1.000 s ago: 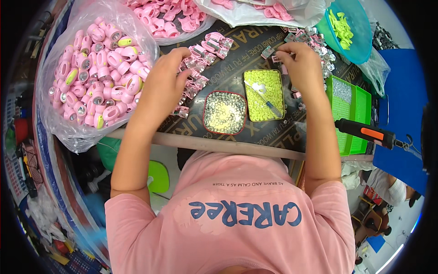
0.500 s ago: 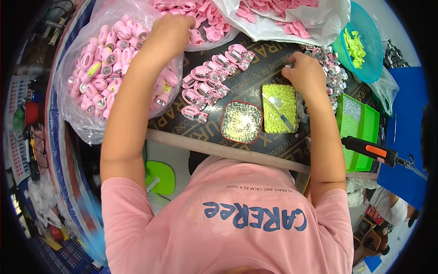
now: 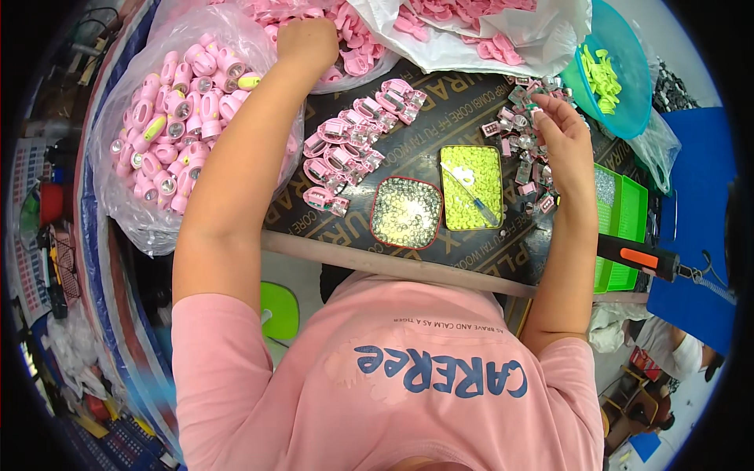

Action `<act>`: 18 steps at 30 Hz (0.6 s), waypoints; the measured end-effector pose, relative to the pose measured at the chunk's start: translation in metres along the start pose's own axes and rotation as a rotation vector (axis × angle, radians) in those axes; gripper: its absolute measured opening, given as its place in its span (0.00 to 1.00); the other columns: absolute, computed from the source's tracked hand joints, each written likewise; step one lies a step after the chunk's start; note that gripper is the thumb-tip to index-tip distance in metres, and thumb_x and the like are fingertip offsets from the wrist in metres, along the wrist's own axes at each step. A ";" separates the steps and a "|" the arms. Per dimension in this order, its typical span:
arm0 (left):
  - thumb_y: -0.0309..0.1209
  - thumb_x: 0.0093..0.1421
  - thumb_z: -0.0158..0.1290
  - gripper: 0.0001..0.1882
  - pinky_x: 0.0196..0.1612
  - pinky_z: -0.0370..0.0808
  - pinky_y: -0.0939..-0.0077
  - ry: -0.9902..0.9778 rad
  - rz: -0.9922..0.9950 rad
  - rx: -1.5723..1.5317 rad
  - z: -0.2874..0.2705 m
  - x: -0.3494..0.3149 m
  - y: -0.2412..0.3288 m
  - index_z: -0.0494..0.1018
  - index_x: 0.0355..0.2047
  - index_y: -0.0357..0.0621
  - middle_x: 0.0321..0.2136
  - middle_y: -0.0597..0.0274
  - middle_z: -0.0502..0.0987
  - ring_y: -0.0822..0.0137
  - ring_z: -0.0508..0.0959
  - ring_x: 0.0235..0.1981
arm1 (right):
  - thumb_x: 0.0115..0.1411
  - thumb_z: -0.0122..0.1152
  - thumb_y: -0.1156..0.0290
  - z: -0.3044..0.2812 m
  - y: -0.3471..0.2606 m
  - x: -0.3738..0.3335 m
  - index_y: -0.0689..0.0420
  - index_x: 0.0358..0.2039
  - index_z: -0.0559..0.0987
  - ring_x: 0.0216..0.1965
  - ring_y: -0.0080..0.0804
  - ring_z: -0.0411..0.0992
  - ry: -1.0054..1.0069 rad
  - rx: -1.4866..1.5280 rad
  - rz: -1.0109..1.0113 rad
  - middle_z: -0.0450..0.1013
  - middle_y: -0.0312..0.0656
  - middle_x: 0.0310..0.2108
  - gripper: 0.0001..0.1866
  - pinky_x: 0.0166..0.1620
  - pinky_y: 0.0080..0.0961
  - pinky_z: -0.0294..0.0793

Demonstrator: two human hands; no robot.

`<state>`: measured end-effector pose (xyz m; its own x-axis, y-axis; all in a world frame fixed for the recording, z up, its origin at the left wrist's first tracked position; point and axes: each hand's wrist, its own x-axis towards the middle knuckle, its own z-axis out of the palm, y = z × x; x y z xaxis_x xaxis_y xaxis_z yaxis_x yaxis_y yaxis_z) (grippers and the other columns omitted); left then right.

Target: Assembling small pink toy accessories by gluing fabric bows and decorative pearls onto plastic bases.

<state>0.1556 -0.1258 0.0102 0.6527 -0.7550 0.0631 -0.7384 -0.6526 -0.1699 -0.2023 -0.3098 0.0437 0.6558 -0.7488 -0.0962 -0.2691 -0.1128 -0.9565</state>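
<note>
My left hand [image 3: 308, 45] reaches into the pink plastic shells [image 3: 357, 39] at the back; its fingers are hidden behind the back of the hand. On the right, my right hand [image 3: 567, 137] hovers over a pile of small silver-and-pink modules [image 3: 525, 145]. Its thumb and fingertips come together around something small that I cannot make out. Between my arms lie pink half-shells fitted with silver parts [image 3: 345, 141], grouped in slanting rows. Nearer to me sit a red-rimmed tin of small shiny pieces [image 3: 406, 212] and a rectangular tin of yellow-green bits [image 3: 471, 177] with a screwdriver [image 3: 479, 202] on top.
A clear bag of assembled pink flashlights [image 3: 177, 118] stands at the left. A white sack of pink parts [image 3: 561, 35] and a teal bowl with lime-green pieces [image 3: 628, 86] are at the back. Green trays [image 3: 628, 212] and a black-and-orange electric screwdriver [image 3: 636, 255] are at the right.
My right hand has moved right, from beside the yellow-green tin to over the module pile, and its fingers have extended. The left hand has shifted slightly farther away among the pink shells.
</note>
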 end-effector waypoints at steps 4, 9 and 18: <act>0.36 0.62 0.56 0.12 0.40 0.79 0.55 0.210 0.110 -0.253 -0.043 -0.026 0.000 0.82 0.36 0.40 0.34 0.50 0.84 0.47 0.83 0.35 | 0.66 0.62 0.74 0.005 -0.006 -0.008 0.63 0.56 0.77 0.35 0.16 0.71 0.016 0.060 -0.052 0.78 0.33 0.37 0.18 0.38 0.16 0.70; 0.29 0.60 0.64 0.08 0.45 0.75 0.68 0.015 0.564 -0.886 -0.082 -0.114 0.038 0.80 0.38 0.42 0.33 0.61 0.77 0.61 0.77 0.40 | 0.63 0.66 0.77 0.031 -0.040 -0.025 0.65 0.52 0.77 0.42 0.23 0.78 -0.011 0.398 -0.182 0.80 0.40 0.42 0.18 0.45 0.20 0.77; 0.19 0.59 0.64 0.10 0.45 0.80 0.78 -0.206 0.118 -1.929 -0.042 -0.199 0.079 0.77 0.41 0.36 0.44 0.58 0.80 0.74 0.81 0.42 | 0.59 0.69 0.80 0.069 -0.044 -0.062 0.64 0.43 0.84 0.37 0.22 0.79 -0.500 0.026 -0.190 0.82 0.41 0.36 0.11 0.43 0.22 0.80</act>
<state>-0.0398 -0.0301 0.0256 0.4947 -0.8690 0.0115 0.1567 0.1022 0.9823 -0.1819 -0.2135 0.0726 0.9489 -0.3137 -0.0339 -0.0994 -0.1952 -0.9757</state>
